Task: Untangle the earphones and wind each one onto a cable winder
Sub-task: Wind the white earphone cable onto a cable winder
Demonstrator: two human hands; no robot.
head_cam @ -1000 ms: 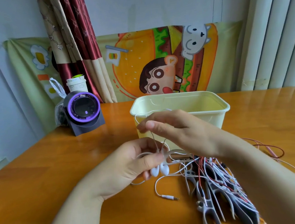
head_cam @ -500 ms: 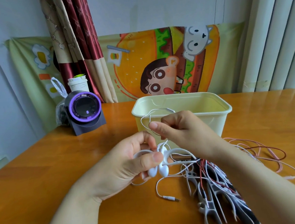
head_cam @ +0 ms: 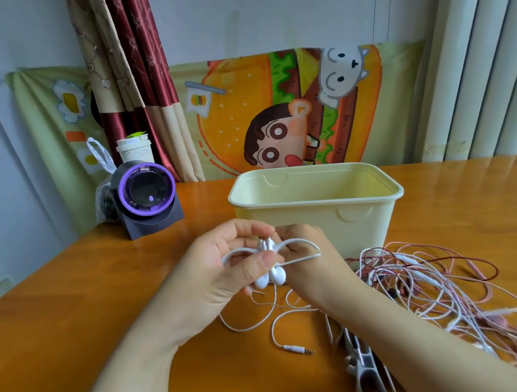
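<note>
Head view: left hand [head_cam: 226, 275] is just in front of the cream tub [head_cam: 314, 219], fingers and thumb curled round a white cable winder [head_cam: 299, 241], thumb clamping its middle. The white earphone [head_cam: 271, 279] has its buds hanging right under that thumb. Right hand [head_cam: 313, 262] touches the left, fingers curled at the winder's right wing. It looks to be pinching the earphone cable there, but the fingertips are hidden behind the winder. My read on progress: one earphone is free of the pile and winding has barely begun. Most of its cable lies loose on the table [head_cam: 75, 318] in front of the tub, jack plug [head_cam: 297, 348] nearest the camera. No wound sets are visible, though the tub floor is hidden. Left to do: this wrap, then the whole pink/red/white tangle [head_cam: 437, 277] right of the tub. Spare winders [head_cam: 368, 372] sit under the right forearm. Room: bare table front-left of the tub, crowded to its right. Slack loops under the wrists could snag the spares.
</note>
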